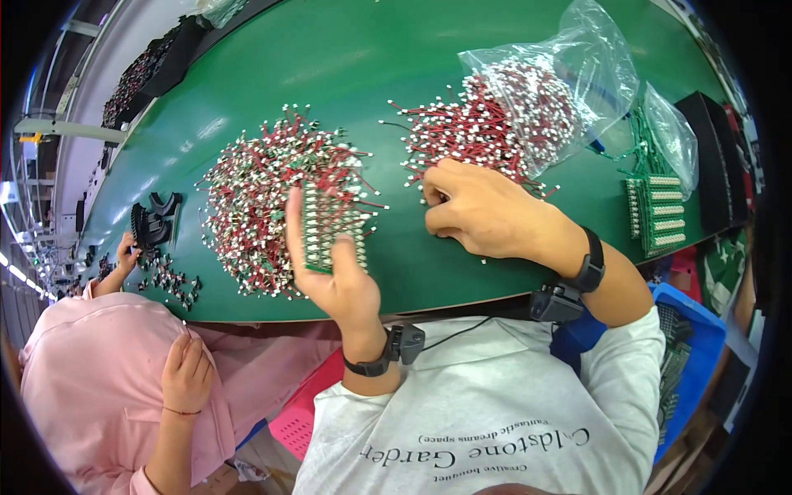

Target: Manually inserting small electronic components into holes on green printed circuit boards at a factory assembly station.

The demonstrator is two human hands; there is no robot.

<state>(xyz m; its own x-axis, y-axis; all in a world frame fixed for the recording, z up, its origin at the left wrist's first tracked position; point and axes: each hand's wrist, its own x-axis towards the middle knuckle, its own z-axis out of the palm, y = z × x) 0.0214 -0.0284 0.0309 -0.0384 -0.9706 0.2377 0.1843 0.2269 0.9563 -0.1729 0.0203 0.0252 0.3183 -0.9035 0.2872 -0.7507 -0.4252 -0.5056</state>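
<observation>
My left hand [340, 276] grips a green circuit board panel [323, 227] with rows of white connectors, thumb across its face and fingers along its far edge. It is held over the near right side of a large heap of red-wired pieces with white plugs [247, 198]. My right hand [483, 206] is closed at the near edge of a second heap of red wire leads with white plugs [462, 124]. Its thumb and forefinger are curled together, and what they pinch, if anything, is too small or hidden to make out.
A clear plastic bag [577, 74] spills leads on the green table [346, 49]. At right, board panels [664, 214] are stacked beside a black box [711, 161]; a blue bin [701, 330] stands below. At left, a co-worker in pink [124, 379] handles small black parts [169, 276].
</observation>
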